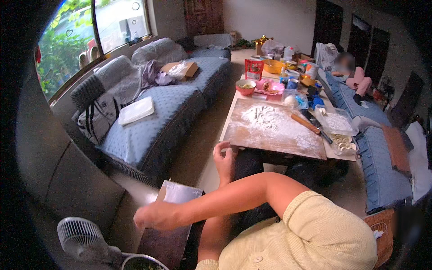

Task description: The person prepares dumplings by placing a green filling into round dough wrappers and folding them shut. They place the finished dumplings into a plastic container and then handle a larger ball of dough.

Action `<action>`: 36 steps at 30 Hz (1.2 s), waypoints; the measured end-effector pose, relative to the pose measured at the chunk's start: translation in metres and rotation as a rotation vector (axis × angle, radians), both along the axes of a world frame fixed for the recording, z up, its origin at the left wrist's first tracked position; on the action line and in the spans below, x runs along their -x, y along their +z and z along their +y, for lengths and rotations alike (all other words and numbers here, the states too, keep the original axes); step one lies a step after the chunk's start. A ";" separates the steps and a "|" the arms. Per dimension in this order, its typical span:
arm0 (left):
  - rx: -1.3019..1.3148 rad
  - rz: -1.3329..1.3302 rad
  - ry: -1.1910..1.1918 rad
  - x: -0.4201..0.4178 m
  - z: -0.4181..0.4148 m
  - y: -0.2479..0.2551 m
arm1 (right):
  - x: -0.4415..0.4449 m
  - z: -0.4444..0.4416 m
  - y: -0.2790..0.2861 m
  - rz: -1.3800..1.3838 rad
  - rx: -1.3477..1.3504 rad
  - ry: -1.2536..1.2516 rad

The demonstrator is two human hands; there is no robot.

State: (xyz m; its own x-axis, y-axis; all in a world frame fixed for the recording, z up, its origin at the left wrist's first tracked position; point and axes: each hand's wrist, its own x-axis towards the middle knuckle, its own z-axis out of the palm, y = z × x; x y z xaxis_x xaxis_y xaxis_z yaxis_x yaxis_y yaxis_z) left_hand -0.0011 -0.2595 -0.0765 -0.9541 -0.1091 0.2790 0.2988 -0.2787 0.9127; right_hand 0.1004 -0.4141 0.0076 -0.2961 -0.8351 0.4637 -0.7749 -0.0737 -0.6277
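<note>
My left hand is at the near left corner of a wooden board, its fingers curled with a gap at the thumb. Nothing shows in it. White flour is spread and heaped on the board. A wooden rolling pin lies across the board's right side. My right arm crosses over my left, and my right hand is low on the left, blurred, above a box-like stand. Whether those fingers hold anything is hidden. Below that hand, a metal bowl with green bits is cut off by the bottom rim.
A grey fan stands at lower left. Plastic tubs of flour and of dumplings sit right of the board. A red bowl and packages crowd behind. Blue-covered sofas flank the table; a person sits on the right one.
</note>
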 end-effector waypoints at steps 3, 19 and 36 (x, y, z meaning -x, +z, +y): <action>0.007 -0.073 -0.084 0.013 0.009 -0.007 | 0.047 0.063 0.018 -0.172 0.012 -0.236; 0.433 0.149 -0.097 0.149 0.095 -0.043 | 0.243 0.588 -0.073 -0.128 -0.211 -1.530; 0.572 0.020 0.000 0.134 0.112 -0.026 | 0.357 0.654 -0.086 -0.226 -0.692 -1.996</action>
